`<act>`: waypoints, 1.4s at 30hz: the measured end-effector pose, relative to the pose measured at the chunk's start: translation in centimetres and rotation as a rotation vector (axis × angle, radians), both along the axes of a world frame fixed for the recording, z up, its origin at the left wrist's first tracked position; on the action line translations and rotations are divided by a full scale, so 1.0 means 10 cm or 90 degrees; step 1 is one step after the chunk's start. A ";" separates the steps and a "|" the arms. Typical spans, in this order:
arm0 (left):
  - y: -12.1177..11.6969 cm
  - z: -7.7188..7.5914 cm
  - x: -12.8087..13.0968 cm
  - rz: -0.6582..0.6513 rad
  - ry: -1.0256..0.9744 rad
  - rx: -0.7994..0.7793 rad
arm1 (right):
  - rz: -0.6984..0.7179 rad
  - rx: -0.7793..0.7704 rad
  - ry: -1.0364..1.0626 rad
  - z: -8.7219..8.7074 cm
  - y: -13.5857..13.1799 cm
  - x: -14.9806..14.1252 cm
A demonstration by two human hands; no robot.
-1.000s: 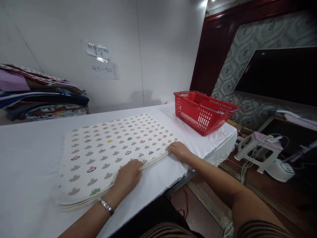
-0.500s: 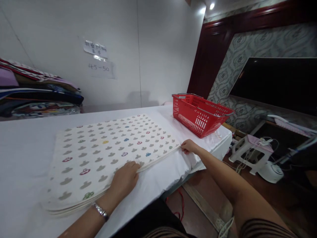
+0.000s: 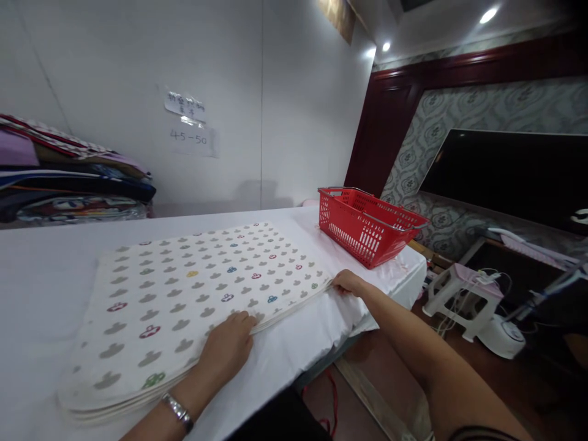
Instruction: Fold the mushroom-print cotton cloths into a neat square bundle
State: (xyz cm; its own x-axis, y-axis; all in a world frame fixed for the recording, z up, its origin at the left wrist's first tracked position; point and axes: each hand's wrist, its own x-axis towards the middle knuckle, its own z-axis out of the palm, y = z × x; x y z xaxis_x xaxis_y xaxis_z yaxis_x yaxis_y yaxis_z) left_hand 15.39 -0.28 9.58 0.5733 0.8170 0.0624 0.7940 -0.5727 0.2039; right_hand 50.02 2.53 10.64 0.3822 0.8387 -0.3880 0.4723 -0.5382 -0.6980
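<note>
A folded white cloth with grey, red, green, blue and yellow mushroom-like prints lies flat in several layers across the white-covered table. My left hand, with a metal watch or bracelet at its wrist, is closed over the cloth's near edge around the middle; its thumb is hidden. At the near right corner my right hand pinches the cloth between thumb and fingers. The layered edges show along the near side, most plainly at the left corner.
A red plastic basket stands on the table at the back right. Folded fabrics are piled at the far left. Paper signs hang on the wall. Beyond the table's right end stands a plastic stool with cables.
The view has tilted slightly upward, so everything sits a bit lower in the picture. Both hands keep their places on the cloth's near edge.
</note>
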 end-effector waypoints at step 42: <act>-0.11 -0.03 0.06 -0.024 -0.021 0.001 | -0.027 0.103 -0.092 -0.12 -0.14 0.08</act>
State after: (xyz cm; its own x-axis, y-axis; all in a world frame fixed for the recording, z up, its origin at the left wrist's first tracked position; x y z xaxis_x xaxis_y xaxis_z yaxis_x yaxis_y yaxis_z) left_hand 16.01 -1.34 9.30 0.6015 0.7945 0.0835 0.7643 -0.6027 0.2291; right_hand 50.82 1.12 9.49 0.4601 0.8676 -0.1888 0.5526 -0.4462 -0.7039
